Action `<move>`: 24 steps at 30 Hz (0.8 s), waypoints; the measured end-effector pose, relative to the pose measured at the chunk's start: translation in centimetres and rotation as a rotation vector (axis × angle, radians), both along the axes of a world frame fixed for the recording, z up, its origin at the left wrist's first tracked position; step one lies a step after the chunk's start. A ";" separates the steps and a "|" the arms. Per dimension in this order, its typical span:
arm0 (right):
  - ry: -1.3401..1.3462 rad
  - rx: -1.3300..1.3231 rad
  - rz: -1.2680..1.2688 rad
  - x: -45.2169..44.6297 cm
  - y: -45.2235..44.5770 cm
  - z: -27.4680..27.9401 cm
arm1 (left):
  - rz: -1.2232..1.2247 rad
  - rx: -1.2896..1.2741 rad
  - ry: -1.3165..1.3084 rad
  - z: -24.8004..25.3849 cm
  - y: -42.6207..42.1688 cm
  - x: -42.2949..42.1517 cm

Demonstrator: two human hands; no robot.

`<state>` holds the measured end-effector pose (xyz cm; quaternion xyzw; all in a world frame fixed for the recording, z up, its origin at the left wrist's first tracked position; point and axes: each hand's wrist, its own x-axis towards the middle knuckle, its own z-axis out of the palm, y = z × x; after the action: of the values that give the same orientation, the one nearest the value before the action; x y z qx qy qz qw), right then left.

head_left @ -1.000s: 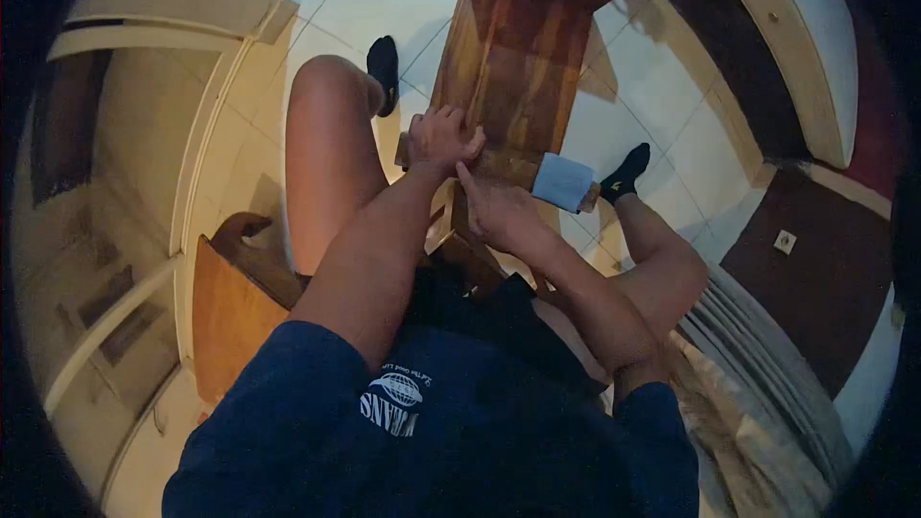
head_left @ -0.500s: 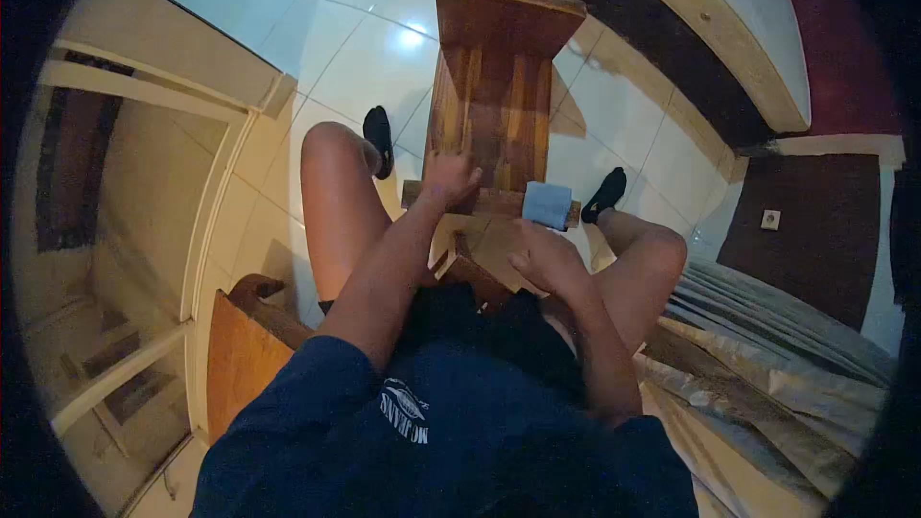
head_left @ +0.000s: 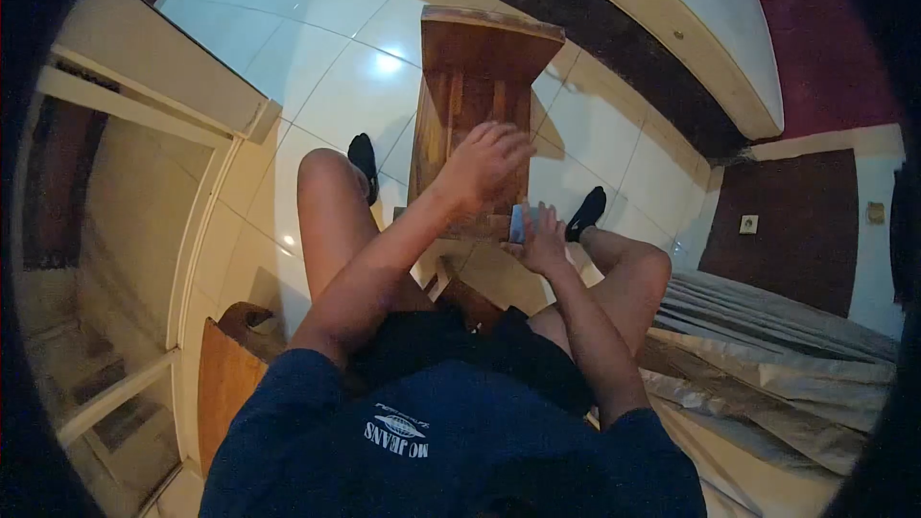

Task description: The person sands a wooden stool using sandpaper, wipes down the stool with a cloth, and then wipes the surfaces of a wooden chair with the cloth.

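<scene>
In front of my seated body stands a brown wooden piece of furniture, with a long slatted surface and an upright panel at its far end. My left hand is raised over the slatted surface, its fingers stretched out and a little blurred; it holds nothing that I can see. A light blue folded cloth or packet lies on the near crosspiece of the furniture. Over that blue thing is my right hand, fingers spread and partly covering it; whether it presses on it is hard to tell.
My bare legs and black shoes flank the furniture on the tiled floor. Another wooden piece is at my left, near a glass-panelled door frame. Grey curtain fabric hangs at the right, below a wall socket.
My left hand has lifted off the near part of the wooden surface and moved right and forward. My right hand has come up from my lap to the blue thing. The view has shifted slightly.
</scene>
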<state>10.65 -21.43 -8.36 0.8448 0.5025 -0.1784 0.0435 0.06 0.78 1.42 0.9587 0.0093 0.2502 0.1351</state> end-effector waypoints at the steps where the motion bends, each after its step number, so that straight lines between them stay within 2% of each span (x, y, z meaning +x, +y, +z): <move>1: 0.002 -0.017 0.020 -0.7 0.2 -0.7 | 0.004 -0.007 -0.008 1.0 -0.1 -0.1; 4: -0.062 -0.026 0.029 -1.9 0.4 -2.4 | -0.018 -0.110 0.292 3.8 -0.4 0.0; 9: -0.172 0.098 0.074 -4.2 1.0 -3.4 | -0.038 -0.149 0.052 4.4 1.3 -0.8; 13: -0.219 0.233 0.185 -6.1 3.4 -4.1 | 0.103 -0.224 0.048 4.2 3.7 -1.2; 15: -0.242 0.277 0.214 -7.6 4.6 -4.9 | 0.263 -0.279 0.014 4.0 5.7 -1.9; 18: -0.257 0.599 0.297 -10.3 7.0 -7.3 | 0.371 -0.330 -0.004 3.7 7.6 -2.7; 21: -0.164 0.733 0.293 -14.2 10.3 -8.2 | 0.426 -0.359 -0.010 3.5 8.5 -3.4; 22: -0.162 0.734 0.292 -14.6 11.3 -7.5 | 0.423 -0.384 0.017 3.4 8.6 -3.5; 24: 0.015 0.445 0.336 -15.0 12.8 -6.3 | 0.416 -0.435 0.072 3.0 8.7 -3.6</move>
<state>-4.37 -8.60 -14.64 0.7369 0.6629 -0.0602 -0.1180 -3.58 9.44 4.41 0.8931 0.2635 0.2304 0.2826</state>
